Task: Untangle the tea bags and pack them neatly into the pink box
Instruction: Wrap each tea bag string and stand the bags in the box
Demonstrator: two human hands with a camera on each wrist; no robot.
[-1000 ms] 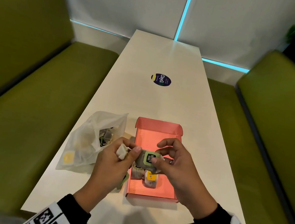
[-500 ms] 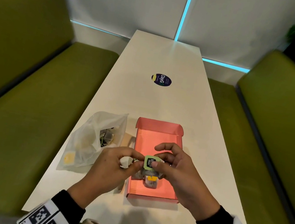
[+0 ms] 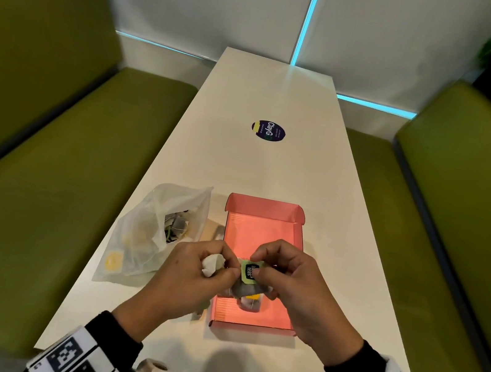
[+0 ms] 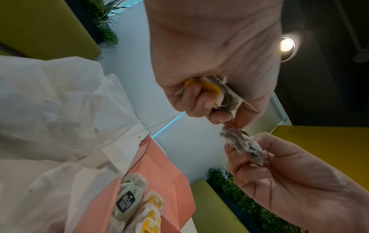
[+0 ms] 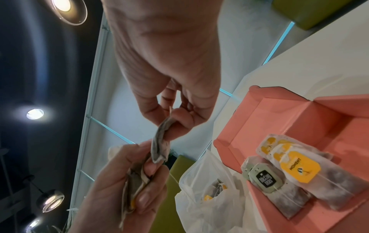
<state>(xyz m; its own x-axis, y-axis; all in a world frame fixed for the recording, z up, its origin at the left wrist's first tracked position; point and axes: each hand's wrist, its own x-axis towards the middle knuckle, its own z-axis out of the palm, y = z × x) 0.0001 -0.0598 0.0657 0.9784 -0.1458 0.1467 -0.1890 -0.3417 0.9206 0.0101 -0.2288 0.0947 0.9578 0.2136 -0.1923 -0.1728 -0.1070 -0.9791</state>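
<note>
Above the near end of the pink box [image 3: 262, 234], both hands work on tangled tea bags. My left hand [image 3: 224, 266] grips a crumpled bunch of tea bags [image 4: 219, 94], one with a yellow tag. My right hand [image 3: 253, 265] pinches a grey tea bag [image 5: 159, 141] with a green tag [image 3: 248, 271]; the left fingertips touch that bag too. Inside the box lie yellow-tagged tea bags [image 5: 299, 165] side by side and a green-tagged one [image 5: 265, 178] beside them.
A clear plastic bag [image 3: 148, 234] holding several more tea bags lies on the white table [image 3: 256, 171], left of the box. A round dark sticker [image 3: 268, 130] sits mid-table. Green benches [image 3: 48, 153] flank both long sides.
Both hands have sunk slightly and drawn a little closer together over the box. The green tag has turned upright between them. Box and plastic bag stay put.
</note>
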